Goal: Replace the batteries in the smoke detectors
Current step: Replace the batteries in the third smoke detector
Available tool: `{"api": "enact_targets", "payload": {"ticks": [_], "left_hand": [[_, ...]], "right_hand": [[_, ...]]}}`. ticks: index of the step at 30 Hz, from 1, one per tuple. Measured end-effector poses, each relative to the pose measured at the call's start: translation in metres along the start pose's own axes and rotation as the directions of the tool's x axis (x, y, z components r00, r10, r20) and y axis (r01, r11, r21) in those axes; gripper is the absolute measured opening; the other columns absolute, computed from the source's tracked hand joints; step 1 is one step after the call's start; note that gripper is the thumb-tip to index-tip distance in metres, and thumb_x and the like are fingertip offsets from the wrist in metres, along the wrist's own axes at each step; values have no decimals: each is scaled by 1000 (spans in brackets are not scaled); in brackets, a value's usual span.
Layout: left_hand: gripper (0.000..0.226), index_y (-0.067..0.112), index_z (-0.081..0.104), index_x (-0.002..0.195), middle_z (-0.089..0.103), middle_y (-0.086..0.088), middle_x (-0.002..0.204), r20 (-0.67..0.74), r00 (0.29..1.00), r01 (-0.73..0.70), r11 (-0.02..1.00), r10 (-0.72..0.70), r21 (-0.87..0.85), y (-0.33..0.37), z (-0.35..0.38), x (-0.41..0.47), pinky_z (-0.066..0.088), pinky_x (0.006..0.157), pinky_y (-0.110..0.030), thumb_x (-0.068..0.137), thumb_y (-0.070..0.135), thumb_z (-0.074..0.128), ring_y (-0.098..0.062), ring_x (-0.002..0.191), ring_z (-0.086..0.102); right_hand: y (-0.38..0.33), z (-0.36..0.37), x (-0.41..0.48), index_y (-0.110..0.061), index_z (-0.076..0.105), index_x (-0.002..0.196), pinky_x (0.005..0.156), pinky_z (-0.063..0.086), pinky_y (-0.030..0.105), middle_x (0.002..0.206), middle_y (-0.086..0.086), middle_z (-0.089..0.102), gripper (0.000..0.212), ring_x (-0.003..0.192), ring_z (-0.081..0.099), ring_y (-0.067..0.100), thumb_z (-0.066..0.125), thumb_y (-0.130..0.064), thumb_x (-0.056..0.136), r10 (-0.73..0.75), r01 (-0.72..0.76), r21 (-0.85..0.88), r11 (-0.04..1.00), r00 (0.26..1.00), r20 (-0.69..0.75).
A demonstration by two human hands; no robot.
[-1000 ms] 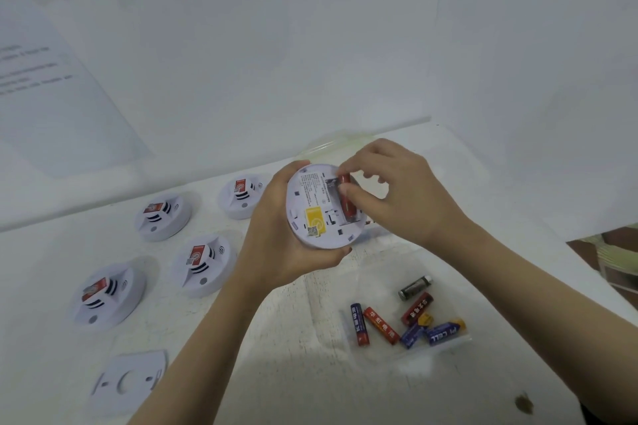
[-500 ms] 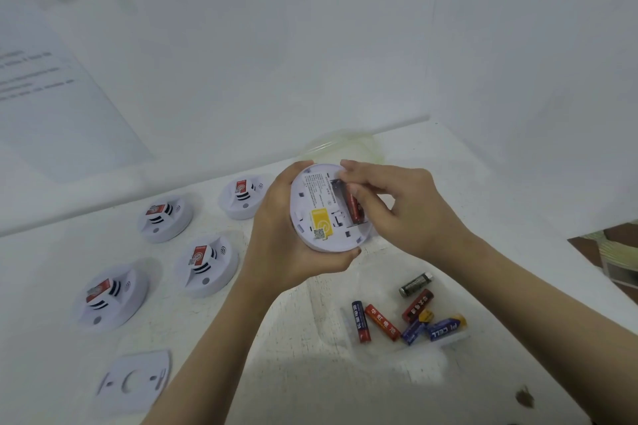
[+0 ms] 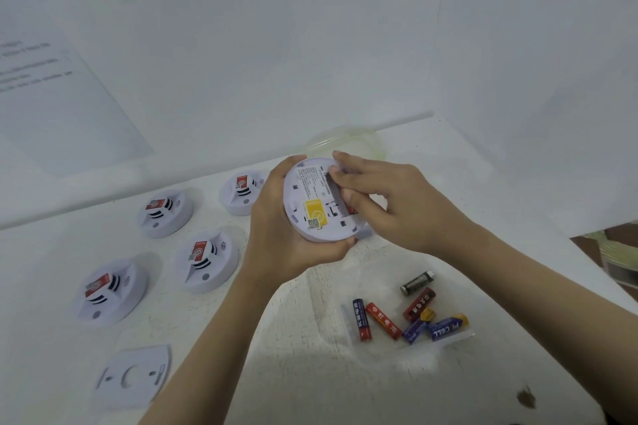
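My left hand [image 3: 276,228] grips a white round smoke detector [image 3: 310,197] above the table, its back with a yellow label turned toward me. My right hand [image 3: 390,203] reaches over its open battery bay. The thumb lies on a red battery [image 3: 352,210], and the index fingertip sits at the bay's top end. Only the battery's lower end shows under the thumb. Several loose batteries [image 3: 383,321], red, blue and black, lie on a clear plastic piece below my right hand.
Several white detectors with red stickers stand face up at the left [image 3: 165,214] [image 3: 241,191] [image 3: 207,260] [image 3: 108,290]. A white mounting plate [image 3: 133,376] lies front left. A clear round dish [image 3: 345,141] sits by the wall behind my hands. The table's edge runs down the right.
My right hand has turned flatter over the battery bay, and the thumb now covers most of the red battery. The detector has tilted slightly in my left hand.
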State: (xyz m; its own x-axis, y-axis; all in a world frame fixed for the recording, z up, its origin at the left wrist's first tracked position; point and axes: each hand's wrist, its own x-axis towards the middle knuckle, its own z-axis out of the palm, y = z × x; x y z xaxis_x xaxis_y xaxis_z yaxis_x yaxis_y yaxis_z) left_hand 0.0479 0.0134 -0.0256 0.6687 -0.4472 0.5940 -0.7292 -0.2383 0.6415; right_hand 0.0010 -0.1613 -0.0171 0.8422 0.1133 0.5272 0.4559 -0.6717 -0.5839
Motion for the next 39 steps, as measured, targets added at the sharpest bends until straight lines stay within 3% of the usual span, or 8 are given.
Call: {"api": "enact_targets", "payload": {"ticks": [4,8,16,22,28,30,33,39], "left_hand": [[88,19,40,124,52,17,113,-22,1000,13,1000,-14,-17,2,-2,5,39,83,-1,48,43,78,17,104,52],[86,19,38,123,52,19,111,-36,999,-8,1000,8,-4,6,-3,10,40,80,0,50,43,77,18,104,52],[82,37,38,119,52,19,112,-41,999,-26,1000,27,15,4,-4,8,38,84,-1,48,45,77,17,104,51],[86,34,37,124,51,37,112,-23,995,-96,995,97,35,6,-6,12,39,85,-1,49,42,79,17,105,52],[89,37,33,124,49,27,117,28,999,-24,996,22,83,-9,-8,14,38,88,-2,49,50,79,15,109,49],[94,29,32,128,44,24,122,43,999,-15,992,9,124,-17,-8,15,39,92,-6,50,54,80,10,112,48],[95,32,31,129,43,26,124,66,998,-8,988,-2,152,-23,-10,15,42,95,-12,52,54,81,4,115,48],[96,27,37,128,43,30,120,98,993,48,988,-63,148,-30,-8,11,35,94,-3,48,44,87,14,113,43]], "right_hand": [[-1,4,-1,-16,49,132,102,37,13,146,-4,36,40,132,31,-7,50,-16,93,39,-35,236,971,999,-12],[-5,7,-1,-14,42,136,84,44,6,130,-26,40,47,137,28,5,54,-1,91,52,-3,367,930,991,-123],[-5,13,-2,0,53,123,72,49,7,119,-17,52,38,100,61,-7,53,7,86,-7,92,291,952,960,-280],[-3,8,0,9,62,112,61,52,14,101,13,69,32,81,63,17,54,9,81,-151,177,68,982,946,-286],[13,-2,6,-12,59,120,92,50,22,117,2,65,36,119,56,14,53,-4,86,113,-86,367,926,992,-55],[23,-7,11,-18,62,119,92,51,26,117,1,66,32,106,63,7,55,-5,90,238,-206,429,880,971,-22],[44,-19,20,-25,70,107,73,46,15,107,-2,69,23,74,58,-3,63,-16,87,264,-262,-40,964,961,78],[57,-23,40,-29,68,91,65,33,24,91,-11,55,17,82,48,8,71,-37,76,440,-48,-656,754,779,448]]}}
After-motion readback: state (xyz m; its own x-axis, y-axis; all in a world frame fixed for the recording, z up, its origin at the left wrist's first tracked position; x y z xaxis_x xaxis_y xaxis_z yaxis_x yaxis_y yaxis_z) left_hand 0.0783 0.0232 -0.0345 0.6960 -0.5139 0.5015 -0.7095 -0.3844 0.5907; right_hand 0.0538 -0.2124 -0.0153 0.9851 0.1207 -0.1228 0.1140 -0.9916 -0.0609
